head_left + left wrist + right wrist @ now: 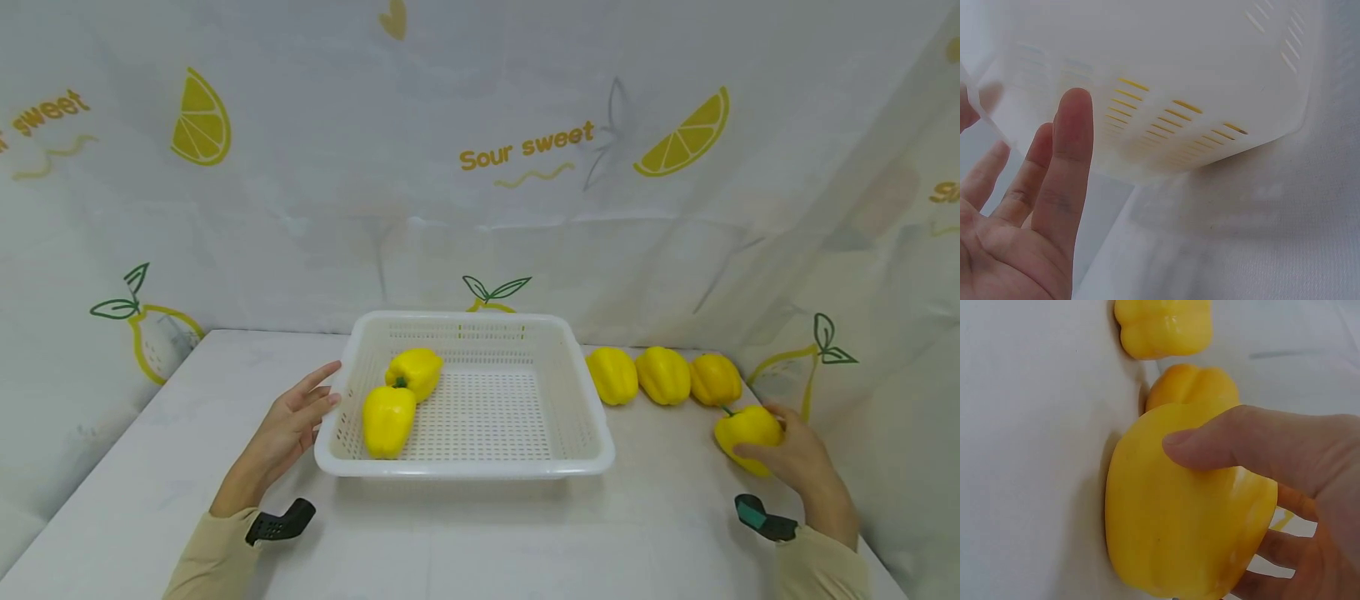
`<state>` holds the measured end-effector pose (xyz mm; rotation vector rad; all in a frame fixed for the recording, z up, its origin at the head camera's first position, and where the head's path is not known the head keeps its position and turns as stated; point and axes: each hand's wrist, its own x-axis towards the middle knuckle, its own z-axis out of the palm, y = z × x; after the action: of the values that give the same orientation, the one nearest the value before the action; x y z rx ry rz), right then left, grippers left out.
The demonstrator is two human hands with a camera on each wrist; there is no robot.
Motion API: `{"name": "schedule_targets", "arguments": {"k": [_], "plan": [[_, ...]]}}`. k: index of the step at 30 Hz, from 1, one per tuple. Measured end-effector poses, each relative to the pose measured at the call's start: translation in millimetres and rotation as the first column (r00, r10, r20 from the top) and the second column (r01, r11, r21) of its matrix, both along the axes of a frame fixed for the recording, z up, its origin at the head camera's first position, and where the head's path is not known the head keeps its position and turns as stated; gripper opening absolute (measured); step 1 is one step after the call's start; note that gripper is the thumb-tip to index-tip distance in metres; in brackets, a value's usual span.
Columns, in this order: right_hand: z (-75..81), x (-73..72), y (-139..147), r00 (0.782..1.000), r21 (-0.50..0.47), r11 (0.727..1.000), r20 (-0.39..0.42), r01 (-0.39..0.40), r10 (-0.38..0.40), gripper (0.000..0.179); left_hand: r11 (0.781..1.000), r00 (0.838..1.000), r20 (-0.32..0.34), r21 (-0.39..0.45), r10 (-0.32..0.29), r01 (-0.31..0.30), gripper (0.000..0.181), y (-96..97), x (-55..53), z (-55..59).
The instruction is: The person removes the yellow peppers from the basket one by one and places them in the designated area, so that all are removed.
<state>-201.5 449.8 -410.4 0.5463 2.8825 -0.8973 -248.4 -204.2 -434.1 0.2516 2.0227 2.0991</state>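
Observation:
A white plastic basket [465,468] stands on the table, with two yellow bell peppers [389,422] lying against each other in its left part. My left hand [288,425] is at the basket's left side, its fingers fairly straight and touching around the rim; the left wrist view has fingers [1063,181] close to the slotted outer wall [1166,56]. At the right of the table my right hand [798,450] grips another yellow bell pepper [746,433]. Its thumb lies across the pepper [1172,519] in the right wrist view, with the other fingers round the far side, partly hidden.
Three more yellow bell peppers [663,377] sit in a row right of the basket, along the table's back edge. Behind the white table [480,542] hangs a pale curtain [420,250] with lemon prints. Each wrist wears a dark strap-on device [281,523].

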Motion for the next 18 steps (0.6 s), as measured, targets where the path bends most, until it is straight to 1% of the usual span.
{"name": "schedule_targets", "arguments": {"k": [4, 10, 18], "plan": [[0.1, -1.4, -1.2, 0.999, -0.002, 1.0, 0.021, 0.027, -0.027, 0.103, 1.0, 1.0, 0.001, 0.0, 0.003, -0.003, 0.067, -1.1, -0.3, -0.8], [0.3, -2.0, -1.0, 0.999, 0.001, 1.0, 0.023, 0.03, -0.03, 0.103, 1.0, 1.0, 0.0, 0.003, -0.002, 0.002, 0.067, -1.1, 0.0, -0.7], [2.3, -1.3, 1.9, 0.997, -0.021, 0.999, 0.058, 0.047, -0.046, 0.112, 1.0, 1.0, -0.005, -0.005, -0.003, 0.003, 0.067, -0.3, 0.3, 0.0]]}}
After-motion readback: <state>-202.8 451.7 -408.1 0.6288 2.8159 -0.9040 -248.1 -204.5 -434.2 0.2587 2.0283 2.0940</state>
